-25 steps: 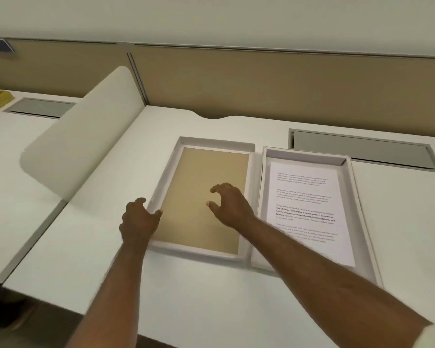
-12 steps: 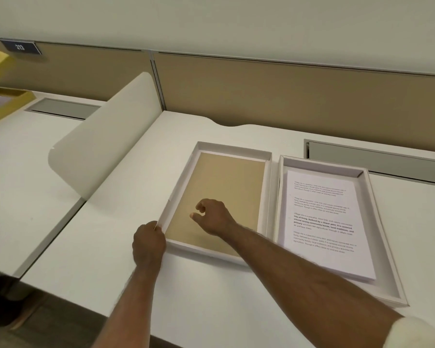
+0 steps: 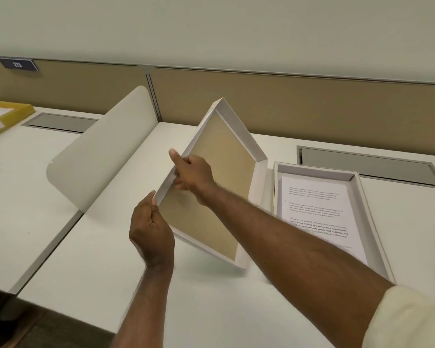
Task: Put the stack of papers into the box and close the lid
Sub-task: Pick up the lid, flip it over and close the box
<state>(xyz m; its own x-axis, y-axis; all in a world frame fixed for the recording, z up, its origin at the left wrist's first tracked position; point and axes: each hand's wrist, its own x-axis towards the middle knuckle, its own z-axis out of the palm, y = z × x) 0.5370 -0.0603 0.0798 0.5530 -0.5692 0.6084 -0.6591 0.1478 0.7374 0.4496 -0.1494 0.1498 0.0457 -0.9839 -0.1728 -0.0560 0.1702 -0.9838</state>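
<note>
The white lid, brown inside, is tilted up on its right long edge in the middle of the white desk. My left hand grips its lifted left edge near the front corner. My right hand pinches the same edge a little farther back. To the right lies the open white box with the stack of printed papers flat inside it. My right forearm crosses in front of the box's near left corner.
A curved cream divider panel stands at the left between two desks. A yellow tray lies on the far left desk. Grey cable hatches are set into the desk tops before the tan partition wall.
The lid lay flat on the desk with its inside up; both hands took hold of its left edge and lifted it, so it now tilts up toward the box.
</note>
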